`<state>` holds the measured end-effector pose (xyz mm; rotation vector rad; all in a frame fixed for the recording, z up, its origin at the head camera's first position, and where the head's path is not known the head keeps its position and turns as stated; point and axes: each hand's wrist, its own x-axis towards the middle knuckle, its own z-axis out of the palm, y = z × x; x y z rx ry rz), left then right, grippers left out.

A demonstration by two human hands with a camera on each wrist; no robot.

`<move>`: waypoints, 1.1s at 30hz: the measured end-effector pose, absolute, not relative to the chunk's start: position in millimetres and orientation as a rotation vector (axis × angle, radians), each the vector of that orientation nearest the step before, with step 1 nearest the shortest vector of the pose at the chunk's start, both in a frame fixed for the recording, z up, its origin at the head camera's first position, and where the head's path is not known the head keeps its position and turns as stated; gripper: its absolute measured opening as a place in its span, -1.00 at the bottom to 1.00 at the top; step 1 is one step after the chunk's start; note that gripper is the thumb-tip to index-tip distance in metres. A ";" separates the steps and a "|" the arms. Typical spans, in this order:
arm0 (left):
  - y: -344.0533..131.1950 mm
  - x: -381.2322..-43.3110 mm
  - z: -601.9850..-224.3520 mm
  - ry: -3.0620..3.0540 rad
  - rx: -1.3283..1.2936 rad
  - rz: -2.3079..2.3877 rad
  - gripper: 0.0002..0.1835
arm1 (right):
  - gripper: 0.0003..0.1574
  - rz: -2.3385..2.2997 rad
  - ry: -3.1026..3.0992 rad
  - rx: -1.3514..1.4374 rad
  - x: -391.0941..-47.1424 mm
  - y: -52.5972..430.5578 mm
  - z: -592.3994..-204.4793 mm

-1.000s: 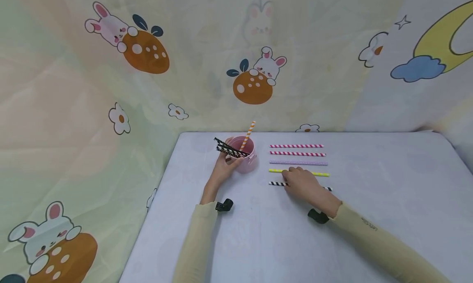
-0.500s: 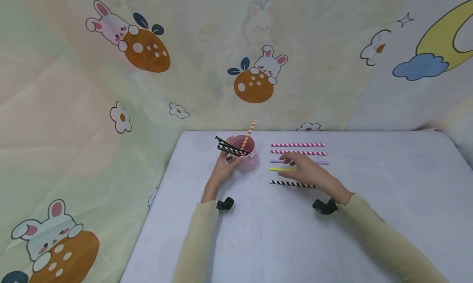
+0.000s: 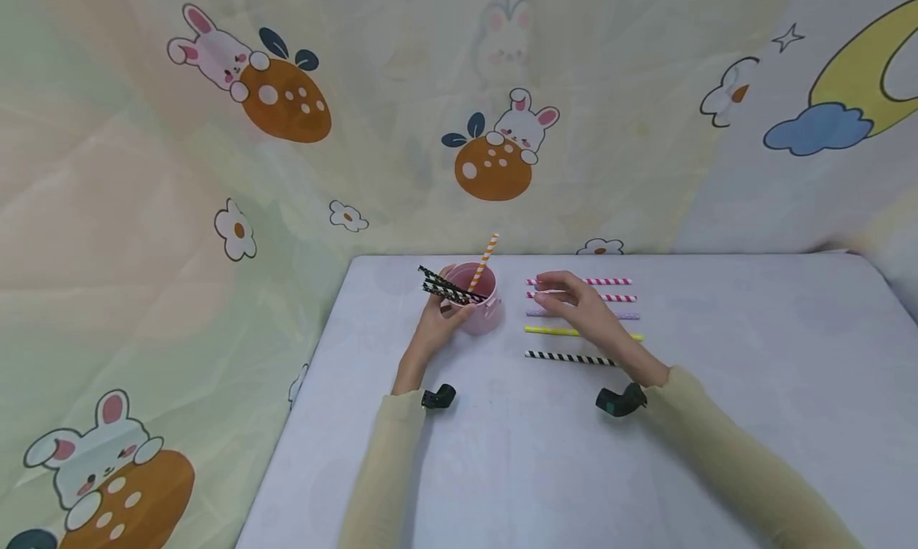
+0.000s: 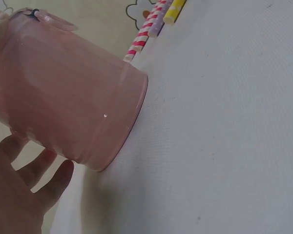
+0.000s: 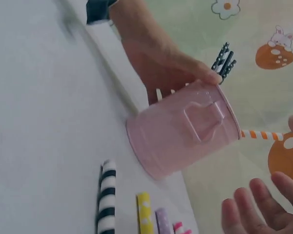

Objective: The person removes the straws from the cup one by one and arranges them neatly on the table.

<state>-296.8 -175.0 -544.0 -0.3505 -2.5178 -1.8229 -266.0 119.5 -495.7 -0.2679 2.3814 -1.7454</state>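
Observation:
A pink bucket-shaped cup (image 3: 484, 319) with a small side handle stands on the table. My left hand (image 3: 432, 331) grips it, fingers behind and thumb near the rim. Several black patterned straws (image 3: 446, 286) lean out over its left rim, and an orange-striped straw (image 3: 488, 254) sticks up at the back. My right hand (image 3: 586, 314) hovers over a row of straws, fingers loosely bent and thumb apart, holding nothing. Under and around it lie two pink-striped straws (image 3: 618, 298), a purple straw (image 3: 629, 316), a yellow straw (image 3: 552, 331) and a black-and-white striped straw (image 3: 570, 358).
A white cloth covers the table (image 3: 516, 469). Behind it hangs a curtain (image 3: 402, 135) printed with rabbits and flowers. Dark wrist cameras (image 3: 621, 400) sit on both wrists.
My right hand has lifted off the black-and-white and yellow straws and moved back over the purple and pink ones, its fingers spreading. My left hand keeps its grip on the cup.

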 end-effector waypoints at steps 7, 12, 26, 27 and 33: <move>-173.7 -296.5 -544.5 -2.506 -0.361 -1.824 -0.14 | -0.27 -1.997 2.208 -0.209 -272.0 105.7 -495.4; -174.0 -296.8 -544.7 -2.499 -0.377 -1.836 -0.14 | -0.28 -2.081 2.163 -0.164 -282.0 93.8 -495.6; -171.0 -284.3 -515.3 -2.570 -0.409 -1.821 -0.13 | -0.40 -2.133 2.137 -0.142 -312.2 50.5 -498.7; -170.3 -282.2 -511.4 -2.567 -0.416 -1.819 -0.14 | -0.41 -2.123 2.147 -0.148 -313.5 48.0 -498.5; -169.6 -279.7 -508.2 -2.551 -0.423 -1.814 -0.15 | -0.49 -2.119 2.153 -0.176 -320.1 36.6 -498.0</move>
